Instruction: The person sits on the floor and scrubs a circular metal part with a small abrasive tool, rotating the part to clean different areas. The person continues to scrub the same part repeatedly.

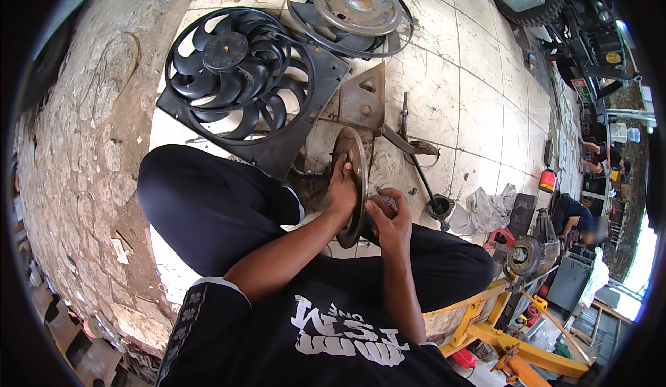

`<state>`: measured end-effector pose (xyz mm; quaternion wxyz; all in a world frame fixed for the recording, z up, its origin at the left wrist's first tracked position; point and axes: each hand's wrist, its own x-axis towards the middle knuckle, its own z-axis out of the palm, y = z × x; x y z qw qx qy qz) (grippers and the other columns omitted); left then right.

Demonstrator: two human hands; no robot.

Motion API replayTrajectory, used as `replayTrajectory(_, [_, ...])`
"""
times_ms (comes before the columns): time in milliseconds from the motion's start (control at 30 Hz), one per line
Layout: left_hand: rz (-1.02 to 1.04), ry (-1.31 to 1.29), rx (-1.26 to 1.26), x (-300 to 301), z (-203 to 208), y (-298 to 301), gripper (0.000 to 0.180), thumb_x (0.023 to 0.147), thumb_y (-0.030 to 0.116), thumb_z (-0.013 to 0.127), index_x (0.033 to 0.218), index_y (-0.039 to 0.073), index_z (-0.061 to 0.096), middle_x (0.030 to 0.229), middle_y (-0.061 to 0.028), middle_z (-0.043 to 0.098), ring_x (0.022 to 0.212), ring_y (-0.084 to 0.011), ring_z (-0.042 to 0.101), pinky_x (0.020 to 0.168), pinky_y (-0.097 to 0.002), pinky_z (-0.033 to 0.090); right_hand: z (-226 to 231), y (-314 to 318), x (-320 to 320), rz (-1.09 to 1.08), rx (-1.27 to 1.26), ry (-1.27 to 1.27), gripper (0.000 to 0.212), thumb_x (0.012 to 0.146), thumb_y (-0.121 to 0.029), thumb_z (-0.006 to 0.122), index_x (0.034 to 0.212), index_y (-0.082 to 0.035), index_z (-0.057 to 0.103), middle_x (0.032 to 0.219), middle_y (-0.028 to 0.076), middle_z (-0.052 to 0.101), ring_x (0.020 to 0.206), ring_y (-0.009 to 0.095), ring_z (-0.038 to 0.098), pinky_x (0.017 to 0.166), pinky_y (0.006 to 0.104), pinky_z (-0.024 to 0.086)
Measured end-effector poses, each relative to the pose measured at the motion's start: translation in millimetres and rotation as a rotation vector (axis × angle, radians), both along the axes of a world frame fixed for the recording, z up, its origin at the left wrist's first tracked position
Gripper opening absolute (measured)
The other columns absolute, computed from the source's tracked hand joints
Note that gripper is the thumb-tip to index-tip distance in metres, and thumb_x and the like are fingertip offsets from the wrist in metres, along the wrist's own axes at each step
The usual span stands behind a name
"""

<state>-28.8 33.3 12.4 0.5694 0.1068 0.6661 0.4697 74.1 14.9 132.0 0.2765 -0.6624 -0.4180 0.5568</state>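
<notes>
We hold the rusty disc (349, 143) upright between our bent legs (201, 196), likely so both faces are within reach. Our left hand (341, 189) grasps its left side, seemingly steadying it; our right hand (390, 219) curls beside the other, its grip unclear.

Disc (359, 172): round, thin, brownish metal, probably rusted
Pose: upright, nearly edge-on to view
Place: between the left hand (340, 194) and right hand (393, 222)
</notes>
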Motion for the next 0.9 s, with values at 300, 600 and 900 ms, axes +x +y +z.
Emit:
replayTrajectory(300, [0.14, -0.249, 0.106, -8, -13, 14, 0.065, 0.108, 0.054, 0.042, 0.154, 0.009, 0.044, 0.143, -0.0157, 0.058, 0.127, -0.0261, 0.055, 0.107, -0.0381, 0.042, -13, -24, 0, -0.04, 0.057, 0.143, 0.02, 0.093, -0.004, 0.075, 0.11, 0.0, 0.065, 0.092, 0.003, 0.072, 0.069, 0.002, 0.057, 0.053, 0.0191, 0.039])
replayTrajectory(600, [-0.193, -0.055, 0.2, -13, 29, 9, 0.096, 0.095, 0.073, 0.049, 0.166, 0.015, 0.018, 0.159, -0.0247, 0.04, 0.141, -0.037, 0.047, 0.115, -0.0388, 0.036, -16, 11, -7, -0.249, 0.053, 0.295, 0.019, 0.097, -0.013, 0.071, 0.113, -0.004, 0.064, 0.078, -0.005, 0.06, 0.056, 0.002, 0.045, 0.048, 0.0203, 0.033])
replayTrajectory(900, [-0.133, 0.078, 0.28, -6, 11, 2, 0.078, 0.101, 0.06, 0.052, 0.162, 0.016, 0.032, 0.141, -0.0268, 0.058, 0.129, -0.0347, 0.059, 0.108, -0.0392, 0.043, -21, -8, -8, -0.256, -0.004, 0.406, 0.022, 0.095, -0.012, 0.074, 0.112, -0.003, 0.062, 0.084, -0.001, 0.065, 0.053, 0.003, 0.046, 0.047, 0.0211, 0.035])
